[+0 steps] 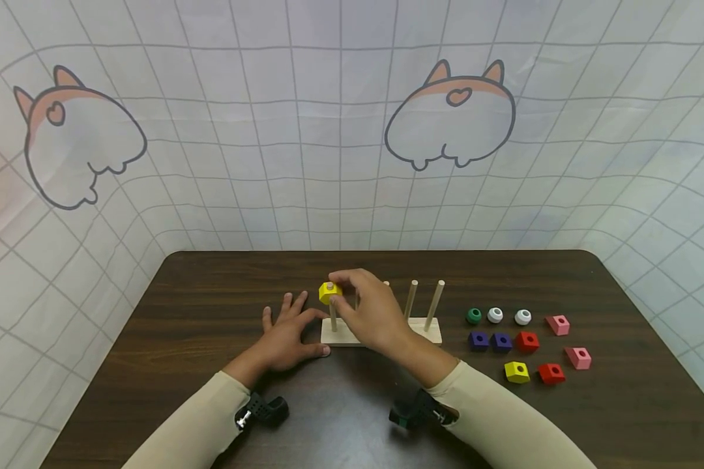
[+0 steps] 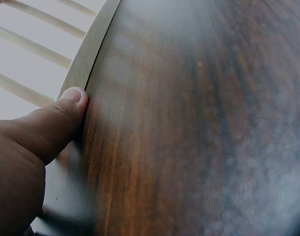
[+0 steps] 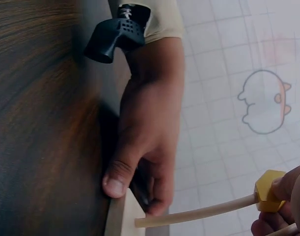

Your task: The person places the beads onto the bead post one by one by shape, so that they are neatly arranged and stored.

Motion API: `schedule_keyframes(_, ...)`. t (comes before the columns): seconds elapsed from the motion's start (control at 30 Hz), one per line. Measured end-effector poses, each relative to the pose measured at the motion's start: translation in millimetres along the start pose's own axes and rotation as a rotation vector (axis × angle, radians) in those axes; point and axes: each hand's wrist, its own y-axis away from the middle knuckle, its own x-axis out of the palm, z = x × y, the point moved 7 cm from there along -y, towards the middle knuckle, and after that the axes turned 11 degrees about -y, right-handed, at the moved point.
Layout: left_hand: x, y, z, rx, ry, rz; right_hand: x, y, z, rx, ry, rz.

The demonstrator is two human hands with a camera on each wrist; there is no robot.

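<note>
My right hand (image 1: 377, 314) pinches a yellow hexagonal bead (image 1: 326, 292) between thumb and fingertips. The bead sits at the top of the leftmost peg (image 1: 333, 316), whose tip shows in its hole. That peg rises from a pale wooden base (image 1: 341, 335) with several upright pegs; the right forearm and hand cover part of it. My left hand (image 1: 290, 335) lies flat with fingers spread at the base's left end. In the left wrist view its thumb (image 2: 66, 110) presses along the base's edge. The right wrist view shows the bead (image 3: 268, 191) on the peg tip.
Right of the base, a green bead (image 1: 474, 316), white beads (image 1: 495, 315), purple cubes (image 1: 478, 341), red blocks (image 1: 527, 342), pink blocks (image 1: 558, 325) and a yellow block (image 1: 517, 372) lie in loose rows on the dark wooden table (image 1: 223, 280). A white grid-patterned curtain (image 1: 258, 130) hangs behind.
</note>
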Motion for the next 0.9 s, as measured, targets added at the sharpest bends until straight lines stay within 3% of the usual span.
schedule_keyframes(0.37, -0.7, 0.8, -1.7, -0.002, 0.006, 0.0, 2, 5.3, -9, 0.042, -0.113, -0.056)
schedule_keyframes(0.63, -2.2, 1.8, -3.4, -0.006, 0.002, -0.005, 10, 10.3, -25, 0.143, -0.206, -0.034)
schedule_keyframes(0.9, -1.1, 1.7, -2.1, -0.016, -0.004, -0.011, 16, 14.9, -35, 0.191, -0.176, -0.038)
